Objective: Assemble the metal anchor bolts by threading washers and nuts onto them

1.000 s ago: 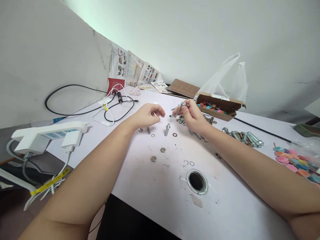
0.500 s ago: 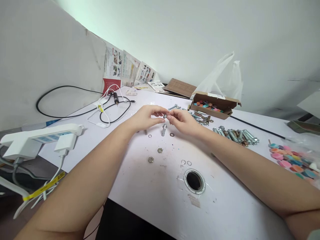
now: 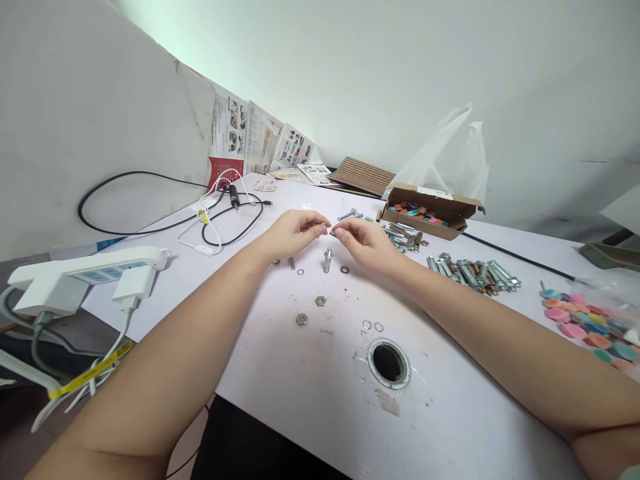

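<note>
My left hand (image 3: 300, 233) is closed in a pinch above the table, thumb against fingertips. Facing it, almost touching, my right hand (image 3: 364, 243) pinches too. Whatever small pieces are at their fingertips are too tiny to make out. Just below the hands an expansion bolt (image 3: 327, 261) stands upright on the white table. A dark washer (image 3: 345, 270) lies to its right; a thin ring (image 3: 301, 272) and a short metal pin (image 3: 293, 263) are on its left. Nearer me lie two hex nuts, one (image 3: 320, 301) behind the other (image 3: 302, 319).
Two flat washers (image 3: 367, 325) lie behind a round table hole (image 3: 389, 363). Piled bolts (image 3: 473, 272) are at right, beside colourful discs (image 3: 580, 320). Behind stands an open cardboard box (image 3: 425, 213). A power strip (image 3: 90, 273) and cables are at left.
My left thumb and fingers have closed together, and a gap shows between the hands. The small metal piece seen between them before is now mostly hidden. The upright bolt stays put.
</note>
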Available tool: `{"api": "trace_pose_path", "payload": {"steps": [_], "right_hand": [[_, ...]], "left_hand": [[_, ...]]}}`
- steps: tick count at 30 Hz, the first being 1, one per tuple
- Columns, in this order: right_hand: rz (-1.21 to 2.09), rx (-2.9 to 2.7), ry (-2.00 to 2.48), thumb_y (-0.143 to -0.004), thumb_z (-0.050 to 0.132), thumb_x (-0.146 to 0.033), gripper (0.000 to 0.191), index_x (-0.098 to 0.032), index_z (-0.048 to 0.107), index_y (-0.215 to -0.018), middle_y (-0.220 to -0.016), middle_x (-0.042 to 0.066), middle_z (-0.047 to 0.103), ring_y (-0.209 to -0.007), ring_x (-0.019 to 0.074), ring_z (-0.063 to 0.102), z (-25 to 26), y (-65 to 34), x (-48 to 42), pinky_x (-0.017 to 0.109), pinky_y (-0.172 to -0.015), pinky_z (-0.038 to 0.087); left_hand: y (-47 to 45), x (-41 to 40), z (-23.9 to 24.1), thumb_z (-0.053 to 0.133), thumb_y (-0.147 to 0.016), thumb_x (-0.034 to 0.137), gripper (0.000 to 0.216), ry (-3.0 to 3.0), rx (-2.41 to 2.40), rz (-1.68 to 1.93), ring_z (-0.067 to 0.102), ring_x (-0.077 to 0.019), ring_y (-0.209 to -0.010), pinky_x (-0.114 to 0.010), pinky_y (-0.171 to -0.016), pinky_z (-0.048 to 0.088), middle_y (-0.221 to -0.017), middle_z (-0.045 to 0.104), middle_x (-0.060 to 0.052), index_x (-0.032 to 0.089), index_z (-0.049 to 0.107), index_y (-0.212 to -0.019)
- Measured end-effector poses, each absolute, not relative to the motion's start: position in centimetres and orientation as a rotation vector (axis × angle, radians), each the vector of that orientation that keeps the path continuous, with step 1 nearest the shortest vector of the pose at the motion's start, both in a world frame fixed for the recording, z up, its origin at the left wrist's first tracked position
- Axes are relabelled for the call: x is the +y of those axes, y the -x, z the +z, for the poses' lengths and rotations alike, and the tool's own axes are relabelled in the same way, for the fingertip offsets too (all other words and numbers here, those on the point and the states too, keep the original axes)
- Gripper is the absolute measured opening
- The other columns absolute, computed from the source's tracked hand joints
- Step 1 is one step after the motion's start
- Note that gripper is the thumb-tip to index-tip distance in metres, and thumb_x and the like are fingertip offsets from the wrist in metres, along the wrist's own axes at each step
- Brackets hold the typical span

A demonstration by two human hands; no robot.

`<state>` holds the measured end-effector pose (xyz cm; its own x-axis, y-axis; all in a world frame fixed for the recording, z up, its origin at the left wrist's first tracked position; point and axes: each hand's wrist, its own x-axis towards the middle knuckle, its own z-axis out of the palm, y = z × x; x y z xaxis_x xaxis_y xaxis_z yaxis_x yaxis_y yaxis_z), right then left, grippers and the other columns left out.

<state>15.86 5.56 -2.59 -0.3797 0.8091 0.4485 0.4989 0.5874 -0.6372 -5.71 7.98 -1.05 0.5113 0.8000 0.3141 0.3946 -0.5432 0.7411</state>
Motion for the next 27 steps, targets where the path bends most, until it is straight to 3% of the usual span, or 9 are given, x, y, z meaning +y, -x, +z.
{"api": "trace_pose_path", "payload": {"steps": [5, 9, 13, 16, 21, 27], "right_hand": [[0.524, -2.096, 1.119, -0.097, 0.048, -0.042, 0.035, -0.015, 0.067, -0.085, -0.071, 0.003, 0.062, -0.065, 0.0143, 0.051, -2.6, -16.1, 6.0, 0.028, -0.063, 0.038], [0.359, -2.207, 1.237, -0.096, 0.05, -0.032, 0.024, -0.016, 0.067, -0.099, -0.089, 0.006, 0.069, -0.076, 0.0165, 0.058, -3.7, -16.4, 6.4, 0.029, -0.071, 0.041], [0.274, -2.348, 1.3, -0.094, 0.054, -0.029, 0.021, -0.014, 0.066, -0.102, -0.099, 0.011, 0.07, -0.087, 0.02, 0.061, -5.0, -16.7, 6.9, 0.031, -0.077, 0.042], [0.219, -2.323, 1.298, -0.095, 0.052, -0.031, 0.024, -0.013, 0.066, -0.102, -0.1, 0.012, 0.07, -0.087, 0.0211, 0.061, -4.7, -16.7, 6.8, 0.032, -0.077, 0.042], [0.334, -2.091, 1.131, -0.099, 0.042, -0.035, 0.034, -0.014, 0.068, -0.094, -0.087, 0.007, 0.07, -0.077, 0.0164, 0.059, -2.0, -16.1, 5.4, 0.029, -0.07, 0.042], [0.655, -2.09, 1.041, -0.085, 0.066, -0.056, 0.042, -0.014, 0.071, -0.083, -0.066, 0.001, 0.06, -0.059, 0.0106, 0.048, 1.4, -15.2, 3.4, 0.025, -0.055, 0.035]], "left_hand": [[5.7, 8.3, -1.2, 0.065, -0.084, 0.04, 0.038, -2.081, 1.037, 0.954, 0.065, -0.0163, -0.092, -0.032, -0.088, 0.051, -0.102, 0.073, -0.009, 0.013, 0.069, -0.11], [5.9, 8.3, -1.5, 0.069, -0.081, 0.036, 0.036, -2.126, 1.0, 0.906, 0.065, -0.0154, -0.092, -0.032, -0.09, 0.051, -0.102, 0.071, -0.008, 0.014, 0.07, -0.109], [6.1, 7.8, -0.9, 0.075, -0.076, 0.036, 0.05, -2.038, 1.018, 0.892, 0.067, -0.016, -0.09, -0.032, -0.085, 0.053, -0.098, 0.071, -0.008, 0.014, 0.062, -0.119], [6.4, 7.2, 0.0, 0.078, -0.073, 0.039, 0.042, -1.983, 0.98, 0.852, 0.067, -0.0157, -0.085, -0.029, -0.078, 0.054, -0.091, 0.071, -0.007, 0.013, 0.068, -0.104], [6.4, 6.0, 1.2, 0.077, -0.073, 0.039, 0.032, -2.05, 0.932, 0.807, 0.065, -0.0139, -0.08, -0.025, -0.072, 0.052, -0.086, 0.073, -0.005, 0.015, 0.075, -0.095], [4.9, 4.1, 2.1, 0.073, -0.076, 0.038, 0.023, -2.285, 1.045, 1.013, 0.06, -0.011, -0.068, -0.023, -0.065, 0.047, -0.072, 0.069, -0.003, 0.015, 0.075, -0.082]]}}
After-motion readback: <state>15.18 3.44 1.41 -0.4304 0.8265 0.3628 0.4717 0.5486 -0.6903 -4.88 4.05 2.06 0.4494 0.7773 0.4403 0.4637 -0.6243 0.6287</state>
